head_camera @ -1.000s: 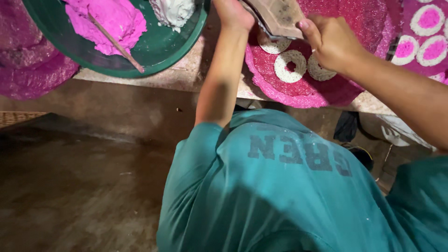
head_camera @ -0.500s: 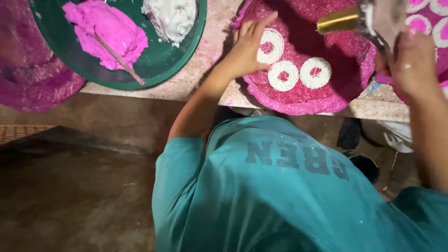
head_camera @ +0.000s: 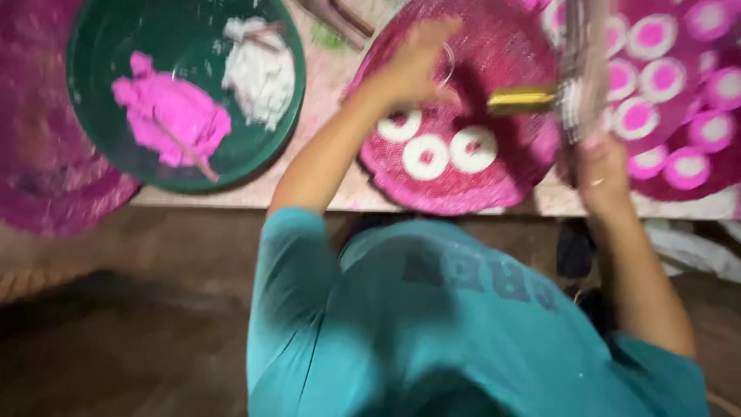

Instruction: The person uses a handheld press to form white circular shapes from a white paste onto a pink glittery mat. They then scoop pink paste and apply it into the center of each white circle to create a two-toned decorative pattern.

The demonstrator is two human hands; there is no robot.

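Above pink tray (head_camera: 494, 193), upright scraper (head_camera: 580, 69).

No packages, labels, signs or screens show here; the only lettering is a faded dark print across the back of the teal shirt (head_camera: 478, 309).

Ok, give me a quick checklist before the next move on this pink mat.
1. Left hand over the pink mat: ok.
2. Right hand gripping the flat tool: ok.
3. Three white rings lying apart on the mat: ok.
4. Green bowl holds pink dough and white dough: ok.
5. What the left fingers hold: cannot tell, blurred.
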